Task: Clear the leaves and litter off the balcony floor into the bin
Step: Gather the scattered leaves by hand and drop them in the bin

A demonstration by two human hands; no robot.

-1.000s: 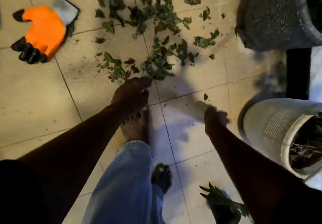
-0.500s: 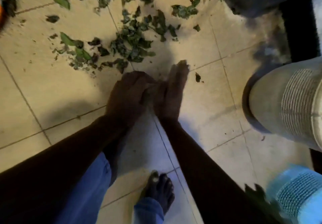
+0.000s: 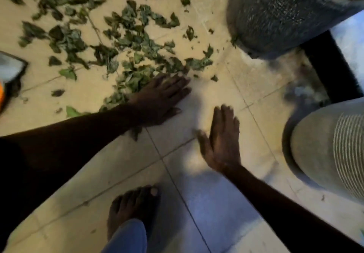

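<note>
Head view, sole view. Item one: scattered green and dark wilted leaves [image 3: 137,42], curled, torn and mixed with small crumbs, spread thinly over the far half of the pale beige tiled balcony floor [image 3: 197,203]; none gathered into a heap, none in the bin, so the task stands early. Item two: left hand [image 3: 163,97], laid palm-down at the near edge of the leaf scatter, grip flat with fingers straight and close together, holding nothing; placement reads as a rake, set to drag leaves together. One leaf lies just beside its wrist. Item three: right hand [image 3: 222,140], over bare tile apart from the leaves, grip spread, fingers straight, thumb out, empty; whether it touches the floor cannot be told through blur. Likely purpose: the opposing wall for a two-handed scoop. Item four: pale grey round container with ribbed band [image 3: 315,144], right edge, near the right hand, probably the bin; its mouth is out of frame. Item five: dark textured round pot [image 3: 275,12], far right, leaves touching its base. Item six: bare foot [image 3: 134,207] below blue denim trouser leg [image 3: 128,239], planted on clean tile near the viewer.
</note>
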